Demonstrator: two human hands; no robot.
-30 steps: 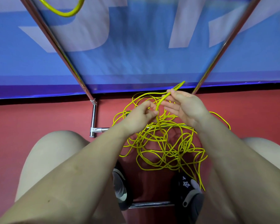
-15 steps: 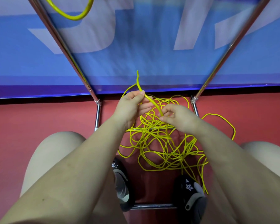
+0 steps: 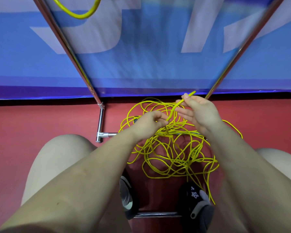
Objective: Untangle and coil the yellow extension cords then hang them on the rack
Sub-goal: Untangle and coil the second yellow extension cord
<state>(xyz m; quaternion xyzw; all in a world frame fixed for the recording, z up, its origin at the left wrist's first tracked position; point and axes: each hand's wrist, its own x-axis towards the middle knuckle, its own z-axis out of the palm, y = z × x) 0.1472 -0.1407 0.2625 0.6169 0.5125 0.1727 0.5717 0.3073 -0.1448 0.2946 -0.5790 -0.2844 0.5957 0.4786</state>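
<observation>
A tangled heap of yellow cord lies on the red floor between my knees, inside the base of a chrome rack. My left hand pinches a raised strand of the cord near its lower part. My right hand holds the same strand higher up, and the strand's tip pokes out past the fingers. One coiled yellow loop hangs at the top left by the rack's slanted pole.
Two slanted chrome poles rise left and right in front of a blue and white banner. A low crossbar runs by my dark shoes. My bare knees flank the heap.
The left hand has dropped from the raised cord end to a lower grip. The right hand has moved up and right and now holds the strand's upper end.
</observation>
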